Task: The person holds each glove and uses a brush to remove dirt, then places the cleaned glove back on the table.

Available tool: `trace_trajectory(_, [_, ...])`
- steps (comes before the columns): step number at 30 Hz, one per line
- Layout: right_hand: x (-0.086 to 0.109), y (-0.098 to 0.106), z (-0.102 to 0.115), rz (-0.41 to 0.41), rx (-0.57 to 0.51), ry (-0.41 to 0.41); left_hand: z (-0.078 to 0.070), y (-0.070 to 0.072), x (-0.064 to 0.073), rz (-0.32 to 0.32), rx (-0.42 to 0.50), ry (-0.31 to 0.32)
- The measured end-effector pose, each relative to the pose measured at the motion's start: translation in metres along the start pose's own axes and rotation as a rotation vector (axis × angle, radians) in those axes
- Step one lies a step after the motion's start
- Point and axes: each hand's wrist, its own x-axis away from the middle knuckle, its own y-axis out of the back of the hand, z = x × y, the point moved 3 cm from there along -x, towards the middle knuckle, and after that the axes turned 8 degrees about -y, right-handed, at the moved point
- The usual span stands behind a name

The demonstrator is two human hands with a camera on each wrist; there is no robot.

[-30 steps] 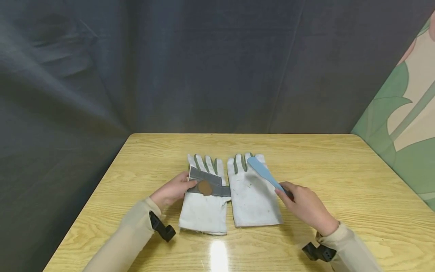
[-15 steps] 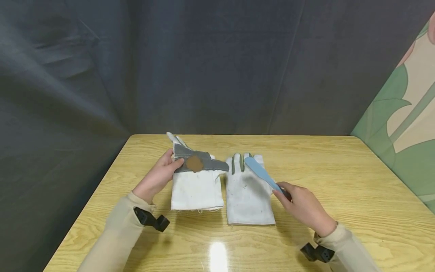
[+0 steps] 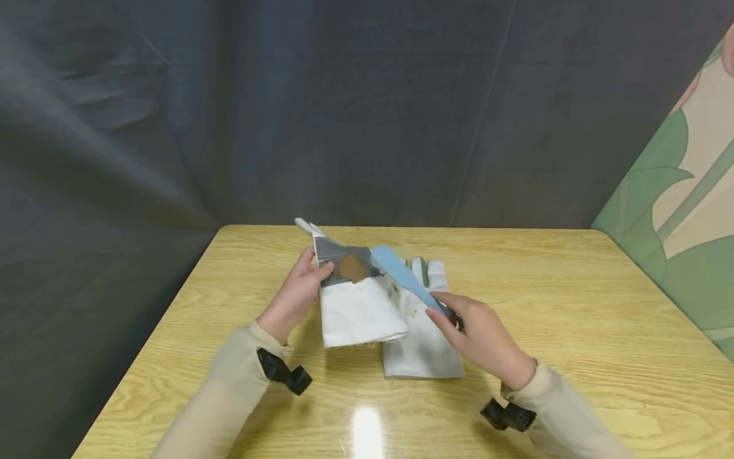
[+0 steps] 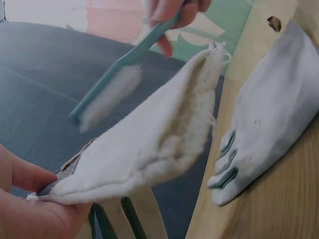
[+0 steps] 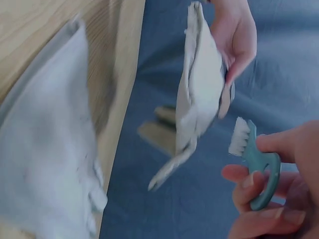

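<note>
My left hand [image 3: 294, 294] pinches a white work glove [image 3: 361, 315] by its side edge, holding it above the table with the fingers tilted up and away. A grey band crosses this glove and bears a round brown patch [image 3: 352, 268]. In my right hand [image 3: 484, 335] is a light-blue brush [image 3: 401, 274], gripped by its handle. Its white bristles [image 4: 112, 94] show in the left wrist view and face the raised glove. In the right wrist view the brush [image 5: 259, 162] is apart from the glove. A second white glove [image 3: 427, 354] lies flat, partly hidden behind the first.
The wooden table [image 3: 573, 299] carries the flat glove. A dark cloth [image 3: 367, 115] hangs behind the table and at the left. On the right stands a panel [image 3: 682, 191] with a leaf pattern. A small brown mark [image 4: 274, 23] shows beyond the flat glove in the left wrist view.
My left hand has lifted the banded glove off the table, tilted it and brought it rightward. The brush in my right hand has moved left, toward the raised glove.
</note>
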Motion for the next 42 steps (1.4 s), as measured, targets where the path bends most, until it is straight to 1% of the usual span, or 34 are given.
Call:
trace_trajectory(5, [-0.009, -0.009, 0.014, -0.015, 0.004, 0.06, 0.001, -0.013, 0.0, 0.027, -0.009, 0.011])
trace_trajectory(10, [-0.016, -0.016, 0.025, -0.062, 0.012, 0.101, 0.0, -0.018, 0.001, 0.059, 0.011, 0.006])
trace_trajectory(13, [-0.017, -0.019, 0.027, -0.057, 0.025, 0.09, -0.002, -0.018, 0.001, 0.057, 0.037, 0.001])
trace_trajectory(17, [-0.016, -0.021, 0.025, -0.027, 0.031, 0.07, -0.002, -0.016, 0.001, 0.042, 0.057, -0.006])
trace_trajectory(21, [-0.014, -0.021, 0.021, -0.025, 0.045, 0.071, -0.002, -0.013, 0.0, 0.032, 0.043, -0.007])
trace_trajectory(26, [-0.01, -0.018, 0.016, -0.027, 0.068, 0.073, -0.002, -0.011, 0.001, 0.045, 0.038, -0.01])
trace_trajectory(29, [-0.008, -0.014, 0.014, -0.023, 0.059, 0.067, -0.002, -0.01, 0.001, 0.052, 0.035, -0.01])
trace_trajectory(31, [-0.007, -0.011, 0.014, -0.032, 0.042, 0.063, -0.002, -0.011, 0.001, 0.06, 0.03, -0.009])
trace_trajectory(34, [-0.009, -0.006, 0.015, -0.073, 0.011, 0.065, -0.002, -0.013, 0.001, 0.066, 0.025, -0.007])
trace_trajectory(37, [-0.013, -0.005, 0.019, -0.095, -0.006, 0.072, -0.002, -0.016, 0.0, 0.077, 0.033, -0.01])
trace_trajectory(39, [-0.015, -0.007, 0.022, -0.078, 0.0, 0.078, -0.003, -0.019, 0.001, 0.086, 0.046, -0.013])
trace_trajectory(42, [-0.017, -0.013, 0.025, -0.03, 0.024, 0.066, -0.003, -0.021, 0.001, 0.098, 0.06, -0.017])
